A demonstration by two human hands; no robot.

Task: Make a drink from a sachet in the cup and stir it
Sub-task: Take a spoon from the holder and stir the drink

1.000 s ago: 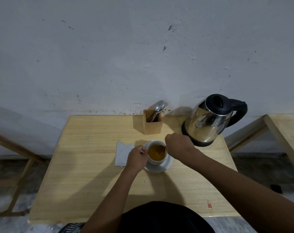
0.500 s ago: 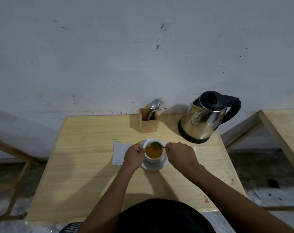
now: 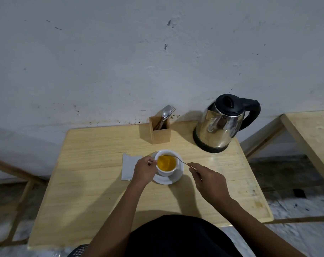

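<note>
Fingers (image 3: 191, 166) of the right hand (image 3: 209, 181) pinch the thin handle of a spoon (image 3: 180, 160), whose bowl dips into the far side of the cup (image 3: 165, 163). Those of the left hand (image 3: 143, 170) curl closed at the cup's left side, where its handle would be (the handle itself is hidden under them).

One white cup stands on one white saucer (image 3: 173, 178) near the middle of the pale wooden table (image 3: 94, 182). It holds an opaque orange-yellow drink filling it nearly to the rim.

Just left of the saucer lies one pale, flat rectangle of paper (image 3: 128, 166), partly under the left hand; no writing on it can be read. At the back, against the wall, stands one wooden holder (image 3: 160, 133) with a spoon and a fork sticking out, and to its right one steel kettle (image 3: 220, 127) with a black lid and handle, bearing no legible brand.
</note>
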